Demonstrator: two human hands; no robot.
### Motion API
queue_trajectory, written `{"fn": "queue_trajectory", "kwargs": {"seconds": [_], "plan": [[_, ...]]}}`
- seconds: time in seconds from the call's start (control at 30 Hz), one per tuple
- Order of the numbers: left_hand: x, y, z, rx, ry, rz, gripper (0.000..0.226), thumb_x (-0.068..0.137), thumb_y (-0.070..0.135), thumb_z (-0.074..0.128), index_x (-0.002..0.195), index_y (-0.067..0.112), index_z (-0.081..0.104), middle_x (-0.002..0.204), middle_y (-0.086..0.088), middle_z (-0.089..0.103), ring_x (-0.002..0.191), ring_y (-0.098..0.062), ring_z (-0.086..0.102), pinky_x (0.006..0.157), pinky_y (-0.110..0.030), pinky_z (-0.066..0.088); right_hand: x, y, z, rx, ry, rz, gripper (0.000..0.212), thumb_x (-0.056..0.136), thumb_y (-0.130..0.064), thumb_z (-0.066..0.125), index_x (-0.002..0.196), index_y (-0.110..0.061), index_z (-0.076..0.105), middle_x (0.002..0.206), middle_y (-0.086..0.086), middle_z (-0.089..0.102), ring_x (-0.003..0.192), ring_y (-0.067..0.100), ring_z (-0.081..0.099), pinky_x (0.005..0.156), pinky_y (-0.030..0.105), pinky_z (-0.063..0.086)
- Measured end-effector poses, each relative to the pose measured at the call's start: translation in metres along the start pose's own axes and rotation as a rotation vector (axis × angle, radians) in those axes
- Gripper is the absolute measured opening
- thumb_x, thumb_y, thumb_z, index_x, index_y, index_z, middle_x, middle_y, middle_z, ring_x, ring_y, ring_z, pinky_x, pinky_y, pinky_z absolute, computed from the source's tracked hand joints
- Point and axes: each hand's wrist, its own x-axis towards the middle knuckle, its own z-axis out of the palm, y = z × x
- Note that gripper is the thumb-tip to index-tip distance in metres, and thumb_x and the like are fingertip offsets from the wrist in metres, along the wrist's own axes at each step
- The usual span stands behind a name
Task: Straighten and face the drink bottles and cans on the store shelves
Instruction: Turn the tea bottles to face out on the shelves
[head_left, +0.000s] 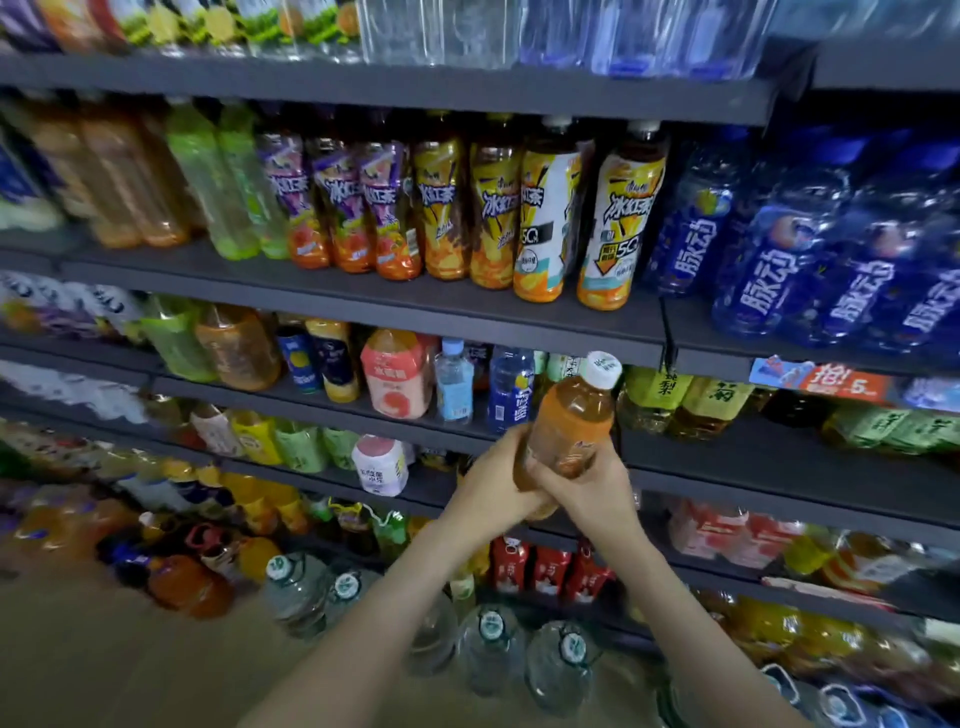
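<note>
In front of a store's drink shelves, a person holds a bottle (574, 415) of amber drink clear of the racks. It is tilted, with its white cap (602, 370) leaning up and to the right, about level with a shelf (727, 457) of green-labelled drinks. The left hand (493, 480) wraps the lower body from the left. The right hand (589, 491) grips the lower label and base from the right, and the two hands touch beneath it. The bottle looks full, so it is probably fairly heavy for its size, and its thin clear plastic would likely give a little under a hard squeeze. The smooth wall and glossy label may be slippery. The firmest hold appears to be around the mid-body, where fingers can close fully. The cap and neck suit turning rather than carrying.
</note>
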Motion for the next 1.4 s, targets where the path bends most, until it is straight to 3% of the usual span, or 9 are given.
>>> {"fn": "queue_trajectory", "kwargs": {"seconds": [0.13,0.37,0.53,0.67,0.77,0.9,1.13,1.3,1.4], "plan": [[-0.018,0.005,-0.032,0.094,0.086,-0.008,0.062,0.076,0.035,0.072,0.13,0.028,0.044,0.118,0.006,0.062,0.107,-0.014,0.058,0.078,-0.021,0.041,-0.008,-0.027,0.019,-0.017,-0.103,-0.054,0.053,0.069,-0.021,0.084,0.11,-0.024,0.049,0.091,-0.024,0.057,0.079,-0.016,0.054,0.064,0.001,0.043],[-0.046,-0.025,-0.137,0.059,0.127,-0.05,0.051,0.066,0.036,0.072,0.116,0.031,0.061,0.103,0.014,0.068,0.097,-0.004,0.063,0.08,-0.027,0.054,-0.006,-0.08,0.086,0.012,-0.347,-0.094,0.035,0.077,-0.035,0.076,0.107,-0.03,0.059,0.098,-0.02,0.065,0.089,-0.009,0.06,0.074,0.013,0.049],[-0.062,-0.064,-0.235,0.034,0.13,-0.084,0.069,0.068,0.049,0.072,0.131,0.031,0.05,0.124,0.013,0.06,0.114,-0.007,0.056,0.092,-0.032,0.05,-0.005,-0.128,0.179,0.084,-0.355,-0.149,0.024,0.078,-0.027,0.076,0.098,-0.029,0.063,0.092,-0.016,0.069,0.086,-0.004,0.064,0.073,0.017,0.053],[-0.091,-0.111,-0.331,-0.087,0.115,-0.118,0.045,0.086,0.04,0.065,0.129,0.037,0.05,0.13,0.017,0.055,0.117,0.001,0.052,0.097,-0.024,0.045,0.002,-0.157,0.272,0.121,-0.385,-0.137,0.024,0.077,-0.033,0.076,0.099,-0.027,0.066,0.09,-0.013,0.072,0.086,0.003,0.067,0.071,0.022,0.053],[-0.107,-0.153,-0.404,-0.094,0.268,-0.157,0.03,0.091,0.028,0.061,0.121,0.034,0.057,0.119,0.009,0.063,0.112,-0.006,0.058,0.097,-0.029,0.046,0.014,-0.182,0.343,0.11,-0.343,-0.14,0.029,0.075,-0.038,0.076,0.1,-0.025,0.066,0.09,-0.014,0.07,0.087,0.005,0.066,0.073,0.024,0.052],[-0.11,-0.191,-0.479,-0.033,0.397,-0.156,0.027,0.094,0.026,0.056,0.121,0.026,0.057,0.113,0.008,0.064,0.106,-0.005,0.059,0.087,-0.016,0.044,0.03,-0.213,0.417,0.166,-0.266,-0.151,0.034,0.073,-0.04,0.076,0.102,-0.026,0.065,0.095,-0.013,0.071,0.091,0.006,0.066,0.081,0.031,0.053],[-0.048,-0.237,-0.56,0.071,0.496,-0.024,0.031,0.095,0.027,0.054,0.123,0.038,0.047,0.112,0.021,0.056,0.101,0.007,0.055,0.083,-0.01,0.047,0.093,-0.252,0.485,0.137,0.039,-0.238,0.04,0.077,-0.029,0.077,0.111,-0.017,0.059,0.09,-0.014,0.062,0.079,-0.003,0.055,0.063,-0.003,0.036],[0.031,-0.258,-0.6,0.201,0.575,0.098,0.046,0.095,0.026,0.054,0.138,0.032,0.039,0.124,0.013,0.05,0.109,-0.003,0.051,0.087,-0.021,0.045,0.152,-0.261,0.516,0.004,0.176,-0.281,0.049,0.077,-0.032,0.077,0.116,-0.012,0.054,0.098,-0.006,0.061,0.088,0.008,0.056,0.075,0.021,0.041],[0.073,-0.262,-0.623,0.217,0.579,0.165,0.05,0.095,0.028,0.053,0.141,0.034,0.035,0.129,0.009,0.044,0.113,-0.005,0.048,0.088,-0.022,0.043,0.178,-0.261,0.533,-0.073,0.243,-0.266,0.043,0.078,-0.032,0.075,0.109,-0.01,0.053,0.091,-0.005,0.059,0.082,0.012,0.056,0.07,0.022,0.04]]}}
